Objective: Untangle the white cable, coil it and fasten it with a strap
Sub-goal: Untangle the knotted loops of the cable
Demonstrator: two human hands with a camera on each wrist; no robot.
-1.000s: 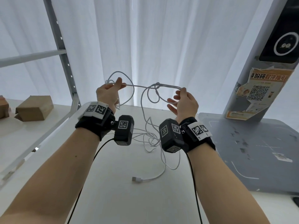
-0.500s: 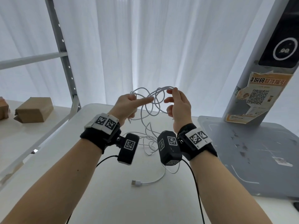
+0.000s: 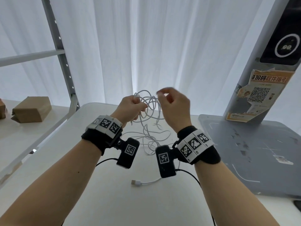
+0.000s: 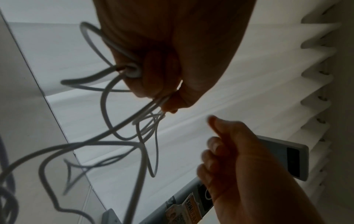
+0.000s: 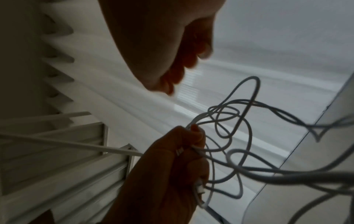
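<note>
Several thin round white cable loops bunched in left hand; right hand loosely curled, empty.

White worktop: lower loops of white cable lying on it, USB plug near front. Grey slab at right. Side shelf left: brown boxes.

The left hand holds the cable bunch above the table; the right hand is just right of it; the cable's plug lies on the table; boxes sit far left.
</note>
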